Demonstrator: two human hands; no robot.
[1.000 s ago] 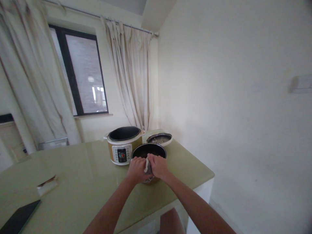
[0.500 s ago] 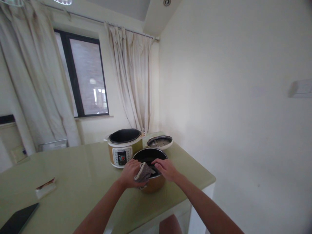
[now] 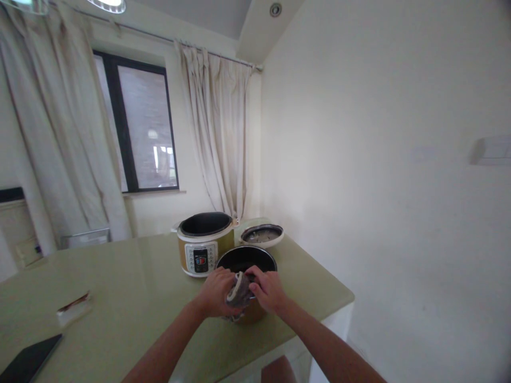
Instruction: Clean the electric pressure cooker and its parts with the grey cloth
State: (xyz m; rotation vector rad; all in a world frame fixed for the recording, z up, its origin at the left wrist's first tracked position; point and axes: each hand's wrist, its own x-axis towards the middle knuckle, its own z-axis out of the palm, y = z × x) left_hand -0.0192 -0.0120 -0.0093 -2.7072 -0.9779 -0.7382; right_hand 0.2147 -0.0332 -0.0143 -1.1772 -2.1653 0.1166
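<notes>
A grey cloth (image 3: 238,290) with a pale edge is bunched in my left hand (image 3: 217,292), at the near rim of an inner pot (image 3: 255,313). The pot is dark inside and brown-gold outside, and it stands upright on the table. My right hand (image 3: 268,287) is closed, its thumb and fingers on the right side of the cloth over the same rim. Behind the pot to the left stands a gold and white electric cooker (image 3: 205,246) with its top uncovered. A round lid (image 3: 262,235) lies underside up behind the pot. My hands hide part of the near rim.
The pale green table (image 3: 131,308) has its right edge and corner close to the pot, beside a white wall (image 3: 383,213). At far left lie a dark flat object (image 3: 30,359) and a small white and brown packet (image 3: 74,306). Curtains (image 3: 219,133) hang behind.
My right hand has moved left and closed on the cloth, where it was over the pot's opening. My left hand has shifted slightly down with the cloth.
</notes>
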